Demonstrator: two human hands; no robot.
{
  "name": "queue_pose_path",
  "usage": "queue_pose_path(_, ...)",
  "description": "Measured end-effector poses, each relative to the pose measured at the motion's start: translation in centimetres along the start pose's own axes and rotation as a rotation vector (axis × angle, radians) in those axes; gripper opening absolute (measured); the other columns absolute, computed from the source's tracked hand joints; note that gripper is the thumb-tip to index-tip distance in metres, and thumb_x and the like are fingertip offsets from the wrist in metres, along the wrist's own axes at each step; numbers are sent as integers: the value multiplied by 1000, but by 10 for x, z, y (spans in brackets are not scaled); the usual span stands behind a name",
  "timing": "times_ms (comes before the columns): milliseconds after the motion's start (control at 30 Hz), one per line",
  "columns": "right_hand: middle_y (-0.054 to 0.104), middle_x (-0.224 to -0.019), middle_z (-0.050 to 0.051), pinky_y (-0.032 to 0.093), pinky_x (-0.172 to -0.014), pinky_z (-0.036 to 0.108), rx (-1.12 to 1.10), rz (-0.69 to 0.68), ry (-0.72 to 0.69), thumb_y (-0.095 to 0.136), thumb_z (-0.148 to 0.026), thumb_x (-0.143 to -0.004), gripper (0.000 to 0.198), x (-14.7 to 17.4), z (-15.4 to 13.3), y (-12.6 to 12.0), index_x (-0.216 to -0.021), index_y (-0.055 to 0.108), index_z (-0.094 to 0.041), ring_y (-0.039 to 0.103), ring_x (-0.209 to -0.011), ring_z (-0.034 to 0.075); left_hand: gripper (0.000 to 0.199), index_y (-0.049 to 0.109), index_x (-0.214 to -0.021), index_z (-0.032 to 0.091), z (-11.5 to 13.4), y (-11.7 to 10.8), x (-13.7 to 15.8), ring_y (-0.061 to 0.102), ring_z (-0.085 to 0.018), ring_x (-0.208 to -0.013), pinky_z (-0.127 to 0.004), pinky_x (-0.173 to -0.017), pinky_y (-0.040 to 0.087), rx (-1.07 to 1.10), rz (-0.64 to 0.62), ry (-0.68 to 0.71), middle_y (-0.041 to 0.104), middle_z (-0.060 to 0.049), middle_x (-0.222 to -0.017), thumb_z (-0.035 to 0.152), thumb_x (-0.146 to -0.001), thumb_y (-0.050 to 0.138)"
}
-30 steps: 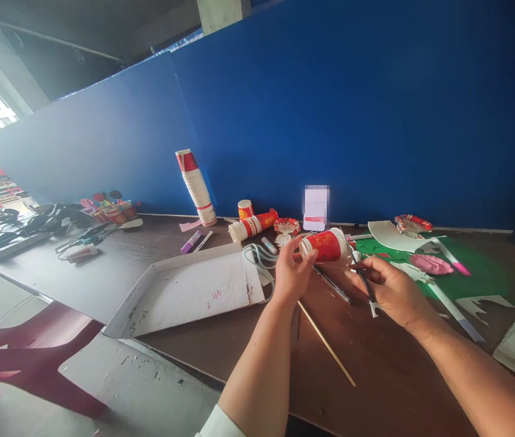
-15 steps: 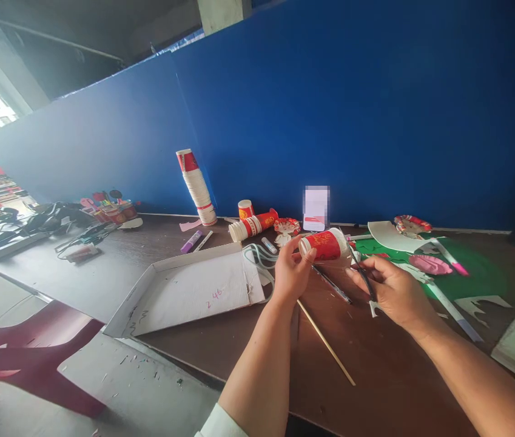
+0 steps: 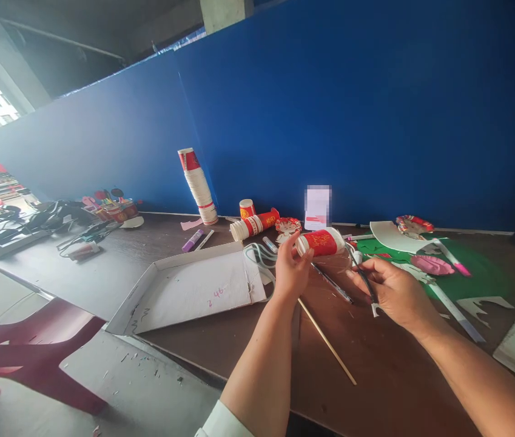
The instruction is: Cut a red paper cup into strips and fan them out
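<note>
My left hand (image 3: 291,270) is closed around a red and white paper cup (image 3: 323,243), which is held on its side above the table. My right hand (image 3: 396,291) grips dark-handled scissors (image 3: 365,283) close to the cup's right end. The scissor blades are thin and partly hidden, so I cannot tell how they meet the cup. Below the hands lie a dark pen (image 3: 334,285) and a thin wooden stick (image 3: 327,342).
A white cardboard tray (image 3: 202,285) lies left of my hands. Behind it rise a tall stack of paper cups (image 3: 200,191) and a tipped-over stack (image 3: 255,226). Cut paper (image 3: 484,303) and a pink crimped piece (image 3: 432,264) lie right. A blue wall (image 3: 352,109) closes off the back.
The cup has turned slightly in my left hand. My right hand with the scissors stays almost in the same place, and the whole view has shifted a little.
</note>
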State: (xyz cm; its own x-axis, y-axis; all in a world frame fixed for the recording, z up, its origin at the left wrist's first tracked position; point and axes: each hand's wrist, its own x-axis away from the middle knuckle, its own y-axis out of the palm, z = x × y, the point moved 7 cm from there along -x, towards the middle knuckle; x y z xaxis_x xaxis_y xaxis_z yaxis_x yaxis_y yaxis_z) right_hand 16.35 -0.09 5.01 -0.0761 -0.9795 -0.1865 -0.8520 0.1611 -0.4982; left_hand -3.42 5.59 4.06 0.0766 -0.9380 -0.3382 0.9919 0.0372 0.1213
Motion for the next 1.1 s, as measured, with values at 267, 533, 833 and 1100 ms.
queue_pose_path(267, 60, -52, -3, 40, -48, 25, -101, -96, 88, 70, -50, -73, 32, 0, 6, 8, -87, 63, -23, 57, -50, 15, 51, 59, -125, 24, 2, -1, -1, 57, -23, -116, -37, -98, 46, 22, 18, 0, 52, -10, -137, 24, -75, 71)
queue_pose_path(533, 62, -55, -3, 45, -49, 26, -165, -5, 100, 75, -52, -66, 38, 0, 2, 0, -85, 63, -22, 56, -48, 14, 54, 60, -125, 25, 0, 3, 2, 63, -22, -103, -38, -95, 49, 9, -36, -70, 57, -10, -132, 30, -74, 74)
queue_pose_path(833, 60, -54, -5, 46, -48, 26, -143, 10, 77, 74, -53, -66, 37, 0, 0, 0, -83, 62, -22, 56, -45, 13, 55, 62, -123, 25, 1, 0, 2, 63, -22, -103, -39, -97, 48, 33, -9, -94, 59, -10, -130, 31, -70, 78)
queue_pose_path(1100, 62, -55, -4, 45, -49, 26, -65, -4, 59, 72, -53, -70, 39, -1, 6, -1, -91, 64, -22, 57, -45, 14, 57, 58, -128, 24, -4, 2, 0, 60, -23, -109, -39, -97, 47, 52, -39, -60, 56, -11, -133, 30, -74, 74)
